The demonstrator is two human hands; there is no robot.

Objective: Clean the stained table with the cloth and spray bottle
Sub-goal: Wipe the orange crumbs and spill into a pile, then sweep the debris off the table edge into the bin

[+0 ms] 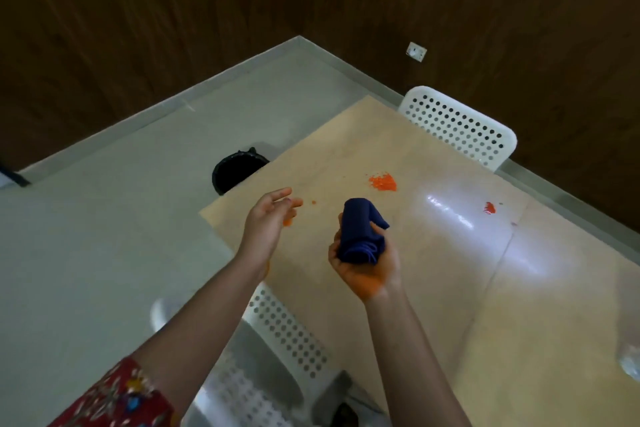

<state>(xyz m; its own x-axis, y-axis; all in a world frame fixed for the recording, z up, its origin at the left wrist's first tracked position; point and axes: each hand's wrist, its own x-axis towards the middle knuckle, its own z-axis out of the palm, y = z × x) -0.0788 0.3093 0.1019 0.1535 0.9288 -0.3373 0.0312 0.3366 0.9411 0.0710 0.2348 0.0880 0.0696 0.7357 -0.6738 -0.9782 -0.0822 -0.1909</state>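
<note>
Right hand [363,260] grips the bunched dark-blue cloth [362,232] at frame centre, held above the pale wooden table [433,288]. Left hand [268,218] is loose-fingered and holds nothing, over the table's left corner. Orange-red crumbly stain [382,182] sits just up from the cloth; smaller red smear [489,208] to the right. Clear plastic bottle [628,354], blurred, at the right edge.

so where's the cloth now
The blue cloth is bunched in the right hand, mid head view, above the table, just short of the orange spill.
</note>
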